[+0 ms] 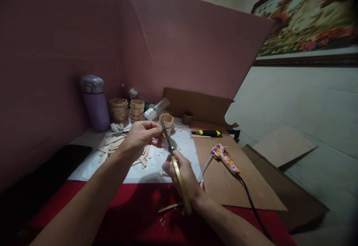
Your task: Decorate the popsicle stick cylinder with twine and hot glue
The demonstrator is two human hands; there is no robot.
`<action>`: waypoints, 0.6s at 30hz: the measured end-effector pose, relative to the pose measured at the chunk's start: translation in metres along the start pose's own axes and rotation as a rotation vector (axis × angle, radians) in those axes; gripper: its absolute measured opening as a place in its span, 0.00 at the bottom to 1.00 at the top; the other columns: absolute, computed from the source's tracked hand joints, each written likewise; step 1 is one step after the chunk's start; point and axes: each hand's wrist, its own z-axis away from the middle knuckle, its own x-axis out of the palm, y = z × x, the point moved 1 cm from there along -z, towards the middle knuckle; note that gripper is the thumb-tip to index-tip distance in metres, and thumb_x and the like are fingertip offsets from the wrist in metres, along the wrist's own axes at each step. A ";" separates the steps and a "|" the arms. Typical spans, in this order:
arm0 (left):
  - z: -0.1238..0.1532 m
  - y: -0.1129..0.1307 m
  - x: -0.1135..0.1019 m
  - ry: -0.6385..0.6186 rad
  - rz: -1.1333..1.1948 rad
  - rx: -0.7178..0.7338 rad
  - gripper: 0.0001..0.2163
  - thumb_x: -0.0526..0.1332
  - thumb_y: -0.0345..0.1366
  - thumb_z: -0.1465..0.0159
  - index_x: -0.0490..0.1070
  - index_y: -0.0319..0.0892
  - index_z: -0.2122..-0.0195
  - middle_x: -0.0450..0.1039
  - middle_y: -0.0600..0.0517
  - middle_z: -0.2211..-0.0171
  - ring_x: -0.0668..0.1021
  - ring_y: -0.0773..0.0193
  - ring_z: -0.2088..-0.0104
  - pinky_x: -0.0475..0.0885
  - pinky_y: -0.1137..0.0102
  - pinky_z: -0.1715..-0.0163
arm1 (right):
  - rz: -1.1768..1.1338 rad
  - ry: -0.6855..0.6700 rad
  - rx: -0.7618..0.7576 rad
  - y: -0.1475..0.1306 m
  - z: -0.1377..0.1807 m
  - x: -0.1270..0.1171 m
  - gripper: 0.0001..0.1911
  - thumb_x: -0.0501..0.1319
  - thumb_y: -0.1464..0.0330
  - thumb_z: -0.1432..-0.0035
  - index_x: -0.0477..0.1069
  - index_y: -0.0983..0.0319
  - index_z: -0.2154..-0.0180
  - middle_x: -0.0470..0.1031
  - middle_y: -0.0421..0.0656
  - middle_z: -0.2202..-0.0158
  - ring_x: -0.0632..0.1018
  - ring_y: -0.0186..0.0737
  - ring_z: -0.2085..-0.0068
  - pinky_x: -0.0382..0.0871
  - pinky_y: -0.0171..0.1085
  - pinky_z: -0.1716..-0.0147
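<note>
My right hand (pixel 183 177) is closed around the yellow handles of a pair of scissors (pixel 171 152), whose blades point up and away toward my left hand. My left hand (pixel 141 136) is closed in a pinch, fingertips right at the scissor blades; what it pinches is too small to make out. Below both hands lies a white sheet (pixel 156 164) with a scatter of wooden craft sticks (pixel 114 145). A small cup made of sticks (pixel 167 122) stands just behind the scissor tips.
Two more stick cups (pixel 127 108), a purple flask (pixel 95 102) and a clear bottle (pixel 156 108) stand at the back by a pink board. A floral glue gun (pixel 225 158) with black cord lies on brown cardboard (pixel 237 186). A yellow-black knife (pixel 206 132) lies behind it.
</note>
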 end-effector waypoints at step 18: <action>0.001 0.002 0.000 0.006 -0.002 -0.018 0.12 0.71 0.37 0.57 0.71 0.35 0.81 0.71 0.52 0.84 0.72 0.69 0.83 0.73 0.72 0.82 | -0.003 -0.043 -0.039 0.009 -0.003 -0.005 0.29 0.58 0.42 0.53 0.63 0.62 0.66 0.61 0.36 0.74 0.61 0.31 0.74 0.58 0.32 0.76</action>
